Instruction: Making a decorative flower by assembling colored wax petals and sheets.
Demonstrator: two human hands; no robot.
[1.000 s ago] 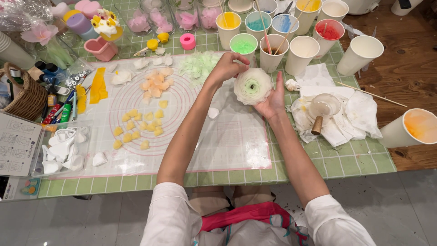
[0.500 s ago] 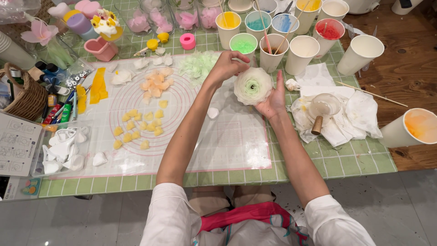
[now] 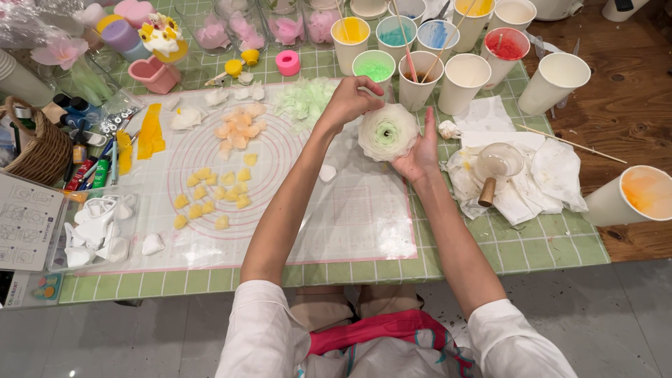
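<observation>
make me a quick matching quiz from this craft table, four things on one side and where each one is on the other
Things:
1. white flower
2. yellow petals
3. wicker basket
4. glass dish with a wooden handle

Places:
a. on crumpled white cloth, table's right side
b. far left table edge
c. held between left hand and right hand
d. on the round-marked mat, lower left

Pairs: 1-c, 2-d, 3-b, 4-a

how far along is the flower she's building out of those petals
Done: the white flower with a green centre already looks full, many layers deep. In hand: the right hand cups it while the left hand pinches its upper edge. Left: loose pale green petals, peach petals and yellow petals lie unused.
</observation>
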